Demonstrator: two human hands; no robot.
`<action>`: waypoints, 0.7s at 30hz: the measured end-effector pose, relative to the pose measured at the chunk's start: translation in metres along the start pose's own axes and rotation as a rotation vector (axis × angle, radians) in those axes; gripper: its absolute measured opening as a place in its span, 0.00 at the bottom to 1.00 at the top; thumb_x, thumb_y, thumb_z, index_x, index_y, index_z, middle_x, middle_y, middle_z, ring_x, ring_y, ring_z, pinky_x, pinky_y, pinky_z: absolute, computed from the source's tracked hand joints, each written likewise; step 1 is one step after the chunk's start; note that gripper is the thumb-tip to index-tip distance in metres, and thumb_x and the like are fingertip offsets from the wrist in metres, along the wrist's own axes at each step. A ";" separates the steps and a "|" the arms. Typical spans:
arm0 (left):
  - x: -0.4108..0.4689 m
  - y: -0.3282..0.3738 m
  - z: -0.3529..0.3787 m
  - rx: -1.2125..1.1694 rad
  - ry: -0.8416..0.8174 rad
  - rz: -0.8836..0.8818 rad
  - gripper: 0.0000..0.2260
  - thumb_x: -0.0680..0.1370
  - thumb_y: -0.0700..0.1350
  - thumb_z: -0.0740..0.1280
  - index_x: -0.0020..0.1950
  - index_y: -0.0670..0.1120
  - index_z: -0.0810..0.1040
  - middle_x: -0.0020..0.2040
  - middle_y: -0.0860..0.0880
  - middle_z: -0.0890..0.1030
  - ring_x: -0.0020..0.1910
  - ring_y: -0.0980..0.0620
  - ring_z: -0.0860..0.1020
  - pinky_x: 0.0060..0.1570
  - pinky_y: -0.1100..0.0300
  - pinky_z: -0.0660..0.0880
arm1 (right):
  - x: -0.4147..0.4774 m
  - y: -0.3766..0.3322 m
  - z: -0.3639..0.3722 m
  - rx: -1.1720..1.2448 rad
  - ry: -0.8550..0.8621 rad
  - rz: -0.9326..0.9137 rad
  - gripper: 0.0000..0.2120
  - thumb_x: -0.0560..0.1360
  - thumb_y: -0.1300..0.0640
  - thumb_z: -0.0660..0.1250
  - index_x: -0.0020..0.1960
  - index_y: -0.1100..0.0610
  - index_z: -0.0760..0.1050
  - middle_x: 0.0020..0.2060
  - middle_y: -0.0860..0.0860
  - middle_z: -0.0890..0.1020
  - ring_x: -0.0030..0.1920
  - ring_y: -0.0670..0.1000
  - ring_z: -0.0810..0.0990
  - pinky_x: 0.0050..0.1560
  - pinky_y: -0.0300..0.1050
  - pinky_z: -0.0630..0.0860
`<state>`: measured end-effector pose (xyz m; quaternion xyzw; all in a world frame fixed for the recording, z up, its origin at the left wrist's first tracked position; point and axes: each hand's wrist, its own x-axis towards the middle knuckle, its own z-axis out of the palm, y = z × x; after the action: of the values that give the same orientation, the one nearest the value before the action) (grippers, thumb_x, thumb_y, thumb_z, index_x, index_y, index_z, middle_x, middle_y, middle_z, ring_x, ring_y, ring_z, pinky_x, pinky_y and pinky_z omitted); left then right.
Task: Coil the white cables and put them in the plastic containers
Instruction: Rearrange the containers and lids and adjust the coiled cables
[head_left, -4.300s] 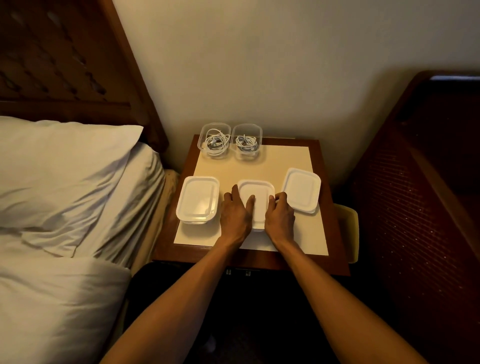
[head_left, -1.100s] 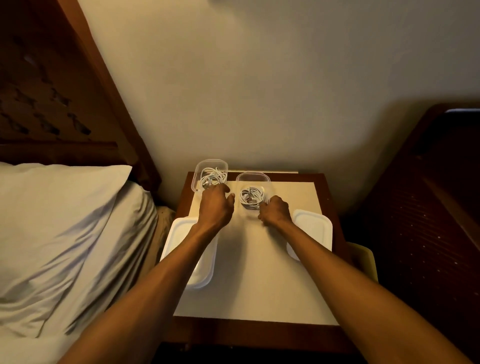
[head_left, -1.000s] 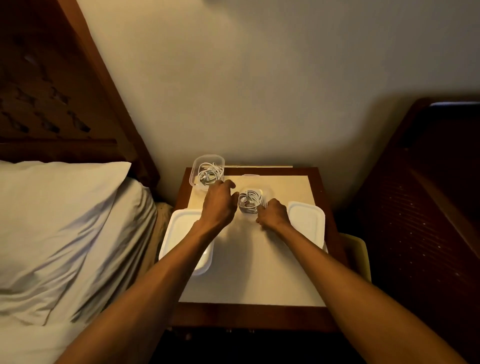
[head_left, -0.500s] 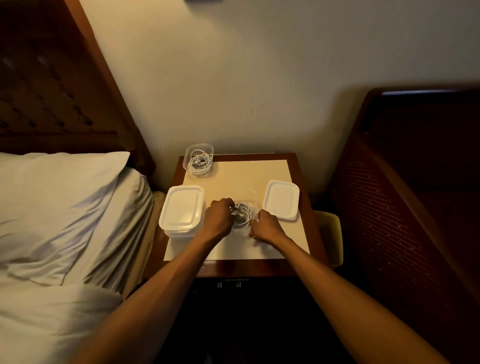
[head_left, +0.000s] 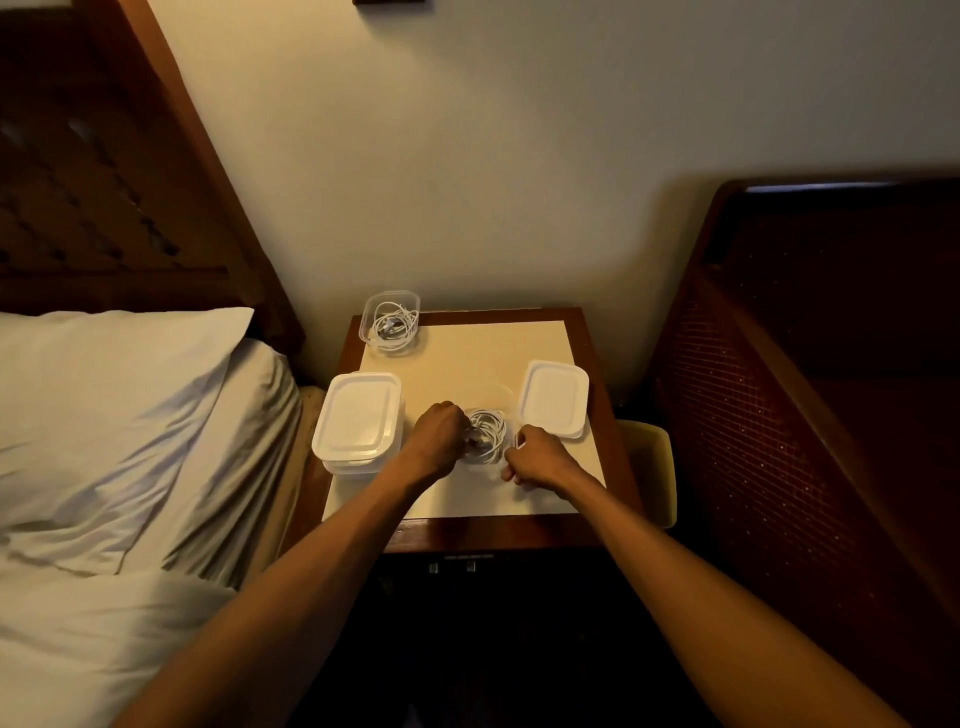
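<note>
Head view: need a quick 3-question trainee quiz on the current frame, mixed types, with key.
1. True or false: the back-left container is open and holds a coiled cable.
2. What lies between the left hand and the right hand? A. a clear container with white cable in it; B. a lidded container; C. a pillow.
3. How many coils of cable show on the nightstand?
Key: 1 true; 2 A; 3 two.
</note>
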<state>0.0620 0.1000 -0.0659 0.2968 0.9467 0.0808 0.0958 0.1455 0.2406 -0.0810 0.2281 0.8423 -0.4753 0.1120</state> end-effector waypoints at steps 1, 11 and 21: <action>0.000 0.000 0.000 -0.001 -0.014 0.003 0.10 0.76 0.43 0.70 0.55 0.40 0.83 0.54 0.38 0.81 0.54 0.39 0.77 0.42 0.55 0.65 | 0.000 0.001 0.000 -0.014 -0.009 0.006 0.08 0.79 0.60 0.59 0.41 0.57 0.66 0.42 0.59 0.84 0.35 0.56 0.79 0.38 0.47 0.78; 0.024 0.009 -0.019 -0.104 0.063 -0.048 0.13 0.74 0.39 0.74 0.58 0.42 0.82 0.55 0.42 0.82 0.53 0.43 0.79 0.50 0.53 0.75 | 0.027 0.016 -0.040 -0.174 0.248 0.048 0.17 0.80 0.49 0.61 0.55 0.63 0.77 0.50 0.58 0.84 0.46 0.55 0.81 0.46 0.48 0.77; 0.093 0.064 -0.007 -0.212 0.220 -0.033 0.13 0.78 0.46 0.69 0.62 0.44 0.80 0.57 0.45 0.83 0.56 0.45 0.77 0.51 0.54 0.74 | 0.079 0.046 -0.071 -0.116 0.506 0.204 0.24 0.78 0.53 0.67 0.70 0.61 0.66 0.67 0.59 0.71 0.64 0.60 0.74 0.58 0.53 0.76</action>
<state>0.0204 0.2049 -0.0584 0.2586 0.9424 0.2109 0.0236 0.1008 0.3439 -0.1104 0.4166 0.8419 -0.3405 -0.0419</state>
